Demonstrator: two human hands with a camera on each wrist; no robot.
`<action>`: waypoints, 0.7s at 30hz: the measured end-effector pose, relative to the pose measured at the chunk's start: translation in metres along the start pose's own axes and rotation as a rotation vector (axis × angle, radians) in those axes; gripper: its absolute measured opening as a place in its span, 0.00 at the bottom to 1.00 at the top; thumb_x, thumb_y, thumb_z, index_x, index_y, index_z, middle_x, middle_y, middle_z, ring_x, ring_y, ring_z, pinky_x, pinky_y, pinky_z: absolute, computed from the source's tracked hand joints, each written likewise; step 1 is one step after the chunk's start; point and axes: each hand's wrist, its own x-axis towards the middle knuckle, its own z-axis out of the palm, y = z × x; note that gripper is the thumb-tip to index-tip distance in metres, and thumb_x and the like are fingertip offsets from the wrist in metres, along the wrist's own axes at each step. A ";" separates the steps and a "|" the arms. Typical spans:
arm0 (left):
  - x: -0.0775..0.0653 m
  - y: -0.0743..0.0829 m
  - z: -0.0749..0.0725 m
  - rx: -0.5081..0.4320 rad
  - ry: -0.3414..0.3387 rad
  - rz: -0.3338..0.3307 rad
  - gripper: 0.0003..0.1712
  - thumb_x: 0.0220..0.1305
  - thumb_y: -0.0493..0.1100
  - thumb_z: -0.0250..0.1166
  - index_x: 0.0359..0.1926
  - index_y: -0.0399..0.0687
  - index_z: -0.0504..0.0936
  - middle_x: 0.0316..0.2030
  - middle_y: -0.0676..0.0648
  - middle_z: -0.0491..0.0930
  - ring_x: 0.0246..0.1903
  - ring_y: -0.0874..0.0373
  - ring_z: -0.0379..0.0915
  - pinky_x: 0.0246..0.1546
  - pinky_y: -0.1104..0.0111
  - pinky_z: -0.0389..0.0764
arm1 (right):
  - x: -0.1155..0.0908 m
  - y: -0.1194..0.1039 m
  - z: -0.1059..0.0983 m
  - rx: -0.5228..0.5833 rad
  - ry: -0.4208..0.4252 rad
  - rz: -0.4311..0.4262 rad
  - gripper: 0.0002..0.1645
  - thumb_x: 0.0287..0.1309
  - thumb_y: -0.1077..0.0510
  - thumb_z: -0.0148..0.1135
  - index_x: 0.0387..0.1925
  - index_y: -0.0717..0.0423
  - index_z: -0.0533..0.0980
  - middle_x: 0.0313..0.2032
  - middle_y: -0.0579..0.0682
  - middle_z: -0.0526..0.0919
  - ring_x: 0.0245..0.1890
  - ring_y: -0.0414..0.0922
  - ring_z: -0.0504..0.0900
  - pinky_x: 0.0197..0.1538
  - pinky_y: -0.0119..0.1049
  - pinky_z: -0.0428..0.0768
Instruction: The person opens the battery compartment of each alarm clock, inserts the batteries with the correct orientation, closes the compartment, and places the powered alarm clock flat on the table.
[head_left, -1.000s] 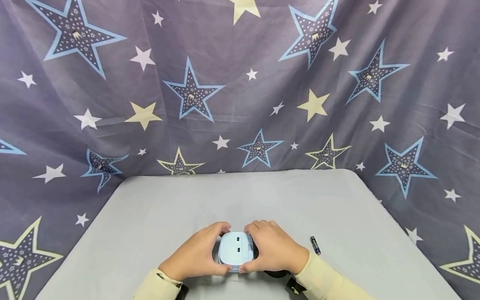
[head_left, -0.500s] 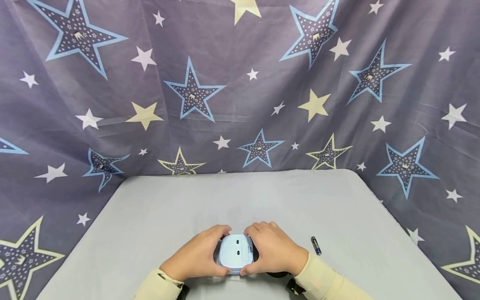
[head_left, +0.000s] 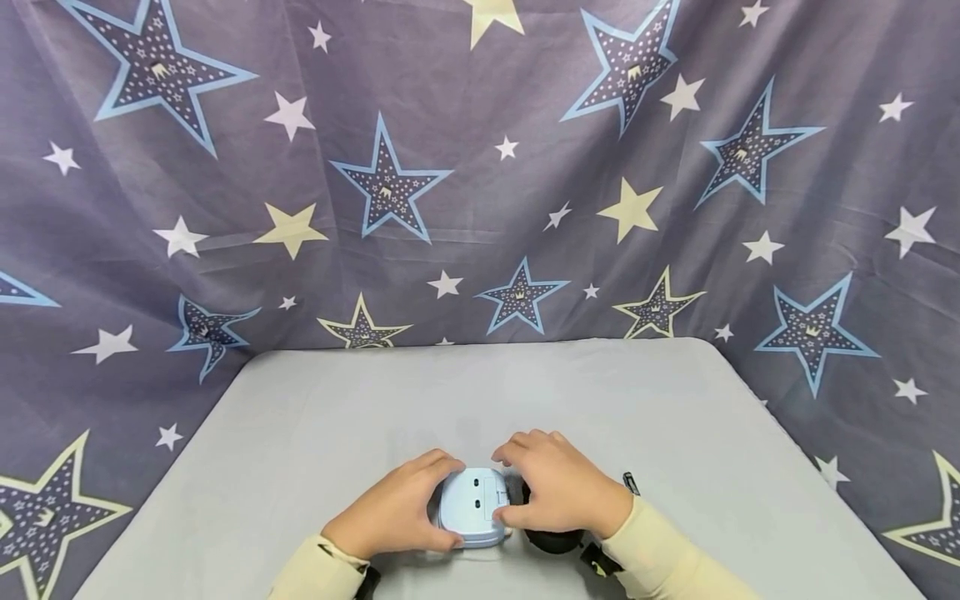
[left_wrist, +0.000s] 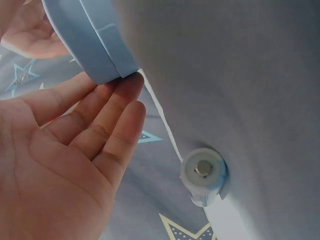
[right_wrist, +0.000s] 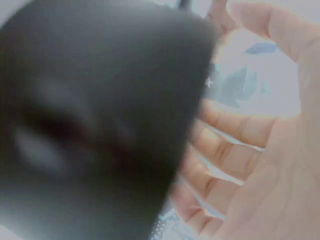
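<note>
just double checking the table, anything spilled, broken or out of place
Nothing looks spilled or broken. Slightly odd: a likely battery lies loose beside the right sleeve, away from the light blue box in the left hand.

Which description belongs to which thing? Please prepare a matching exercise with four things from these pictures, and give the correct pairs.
Column one:
1. rounded box
2. left hand
3. small dark cylinder
4. curtain

Column two:
A. curved around the box's left side
B. printed with stars
C. light blue
D. just past the edge of the right sleeve

Pairs: 1-C, 2-A, 3-D, 4-B
</note>
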 end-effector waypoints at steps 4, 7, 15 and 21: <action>0.001 0.000 0.000 -0.002 -0.004 -0.005 0.48 0.34 0.64 0.75 0.58 0.51 0.73 0.50 0.61 0.73 0.47 0.67 0.70 0.51 0.68 0.75 | 0.000 0.003 -0.008 0.020 0.025 -0.001 0.28 0.46 0.36 0.65 0.48 0.41 0.78 0.45 0.36 0.78 0.45 0.39 0.75 0.46 0.41 0.71; 0.000 0.000 0.000 -0.014 -0.006 -0.011 0.48 0.34 0.64 0.75 0.58 0.51 0.73 0.51 0.62 0.73 0.47 0.67 0.71 0.51 0.67 0.75 | 0.000 0.005 -0.011 0.038 0.041 -0.007 0.23 0.47 0.40 0.66 0.46 0.39 0.79 0.45 0.35 0.77 0.46 0.38 0.74 0.48 0.41 0.71; -0.001 0.001 -0.002 -0.022 -0.016 -0.032 0.48 0.35 0.64 0.75 0.59 0.51 0.73 0.53 0.61 0.73 0.50 0.67 0.71 0.53 0.65 0.75 | 0.000 0.008 -0.015 0.093 0.042 -0.054 0.16 0.49 0.46 0.67 0.42 0.38 0.79 0.42 0.33 0.77 0.45 0.35 0.75 0.50 0.41 0.73; -0.002 0.001 -0.001 -0.013 -0.019 -0.042 0.49 0.36 0.65 0.75 0.60 0.49 0.73 0.54 0.59 0.74 0.52 0.65 0.71 0.55 0.64 0.74 | 0.002 0.009 -0.013 0.109 0.041 -0.098 0.15 0.48 0.50 0.68 0.41 0.40 0.80 0.41 0.33 0.78 0.43 0.35 0.76 0.47 0.40 0.74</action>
